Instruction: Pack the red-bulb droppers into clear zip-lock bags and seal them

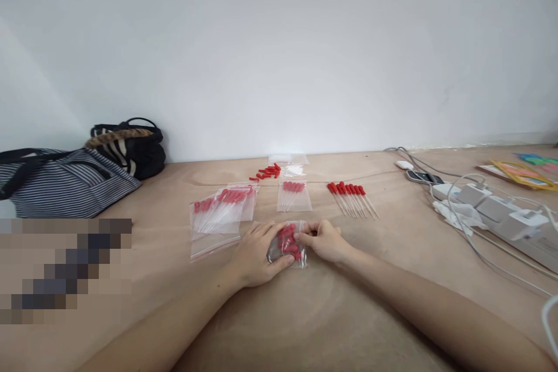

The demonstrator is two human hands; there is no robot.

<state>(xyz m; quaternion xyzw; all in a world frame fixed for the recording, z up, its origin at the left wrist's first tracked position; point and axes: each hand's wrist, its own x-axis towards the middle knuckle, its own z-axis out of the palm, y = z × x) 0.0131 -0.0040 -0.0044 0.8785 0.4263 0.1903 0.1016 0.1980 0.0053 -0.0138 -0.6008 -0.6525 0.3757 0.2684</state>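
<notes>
A small clear plastic bag (286, 243) of red rubber bulbs lies on the table between my hands. My left hand (258, 253) is curled around its left side, the thumb pressing on the front. At its upper right, my right hand (325, 240) pinches the bag with thumb and fingertips. Just beyond, a zip bag (294, 200) holds several red-topped droppers. More zip bags of droppers (222, 209) overlap on the left. A row of loose droppers (352, 200) with red bulbs and pale stems lies to the right.
Loose red bulbs (267, 172) lie near the wall beside a clear bag (291, 167) of pale pieces. Striped (74, 183) and black bags (143, 151) stand at left. A power strip with chargers (492, 206), cables and a dark device (425, 177) occupy the right.
</notes>
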